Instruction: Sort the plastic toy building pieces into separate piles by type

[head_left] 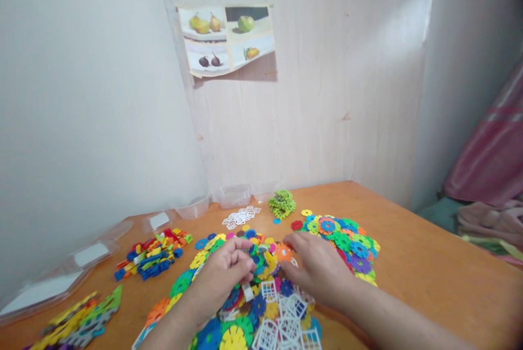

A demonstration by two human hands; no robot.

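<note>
Broadly, by size:
- wooden table (425,263), strewn with plastic toy pieces
- pile of coloured discs (261,268) at the centre (white window grids (286,323) lie nearer)
- left hand (223,276), fingers curled loosely over the pile, pinching nothing I can make out
- right hand (316,265), just beside it, fingertips touching an orange disc (283,252)

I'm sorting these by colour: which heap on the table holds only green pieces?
The small green heap near the wall, beyond the right hand. Every piece in it is lime green, while the disc pile on the right and the brick pile on the left mix colours.
</note>
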